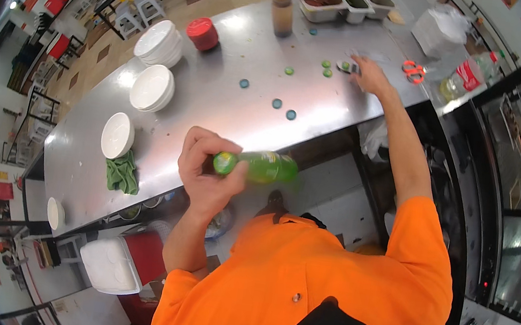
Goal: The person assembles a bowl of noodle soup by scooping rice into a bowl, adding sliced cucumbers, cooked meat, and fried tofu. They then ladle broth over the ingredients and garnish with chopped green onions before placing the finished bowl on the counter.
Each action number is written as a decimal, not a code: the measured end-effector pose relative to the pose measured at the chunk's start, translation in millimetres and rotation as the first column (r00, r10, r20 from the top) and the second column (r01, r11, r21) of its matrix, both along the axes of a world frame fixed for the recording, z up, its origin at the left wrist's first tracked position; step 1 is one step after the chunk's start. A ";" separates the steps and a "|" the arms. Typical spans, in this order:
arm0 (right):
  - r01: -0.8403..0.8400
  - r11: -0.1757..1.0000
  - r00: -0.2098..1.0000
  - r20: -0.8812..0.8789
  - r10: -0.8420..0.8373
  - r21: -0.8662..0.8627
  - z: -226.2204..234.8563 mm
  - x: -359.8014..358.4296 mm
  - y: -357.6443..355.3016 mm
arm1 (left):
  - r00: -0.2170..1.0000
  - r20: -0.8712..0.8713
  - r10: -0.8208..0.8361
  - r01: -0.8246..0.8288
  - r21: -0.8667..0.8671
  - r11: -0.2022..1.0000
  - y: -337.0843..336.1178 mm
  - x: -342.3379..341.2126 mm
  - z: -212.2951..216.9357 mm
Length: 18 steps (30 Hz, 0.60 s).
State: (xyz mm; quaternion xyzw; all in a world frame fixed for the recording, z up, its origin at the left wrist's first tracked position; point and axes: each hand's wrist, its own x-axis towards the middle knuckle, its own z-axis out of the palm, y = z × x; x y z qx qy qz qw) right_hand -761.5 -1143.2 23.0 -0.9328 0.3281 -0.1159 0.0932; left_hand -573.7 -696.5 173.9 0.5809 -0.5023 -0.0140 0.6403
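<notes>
In front of my body, my left hand [210,169] is wrapped round the capped neck end of a green bottle [266,167], which lies nearly level past the counter's near edge. My right arm stretches to the far right of the counter, where my right hand [369,77] has its fingers down on a small metal piece [344,66] that looks like a bottle opener; motion blurs the fingertips. Several green bottle caps [327,72] lie just left of that hand. Nearer to me on the steel are blue-grey caps [277,103]. Orange-handled scissors [412,71] rest right of my right hand.
The steel counter [214,117] carries white bowls [152,88] along its left, a green cloth [121,172], a red lidded jar [202,34] and a sauce bottle [282,15]. Metal food pans [321,3] stand at the back. A soda bottle [469,77] and white bag [440,31] are at right.
</notes>
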 end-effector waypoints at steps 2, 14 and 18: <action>0.029 0.999 0.999 -0.045 -0.028 0.021 -7.8 20.9 -15.4 | 0.991 0.092 0.097 -0.101 0.044 0.994 -4.7 15.4 8.0; -0.438 0.899 0.898 0.041 0.437 0.012 -15.8 66.2 39.5 | 0.922 -0.003 0.386 -0.383 0.133 0.914 -56.6 88.9 -44.0; -0.410 0.899 0.897 0.250 0.365 0.157 7.1 67.6 29.8 | 0.893 -0.023 0.449 -0.441 0.159 0.884 -70.0 83.9 -42.3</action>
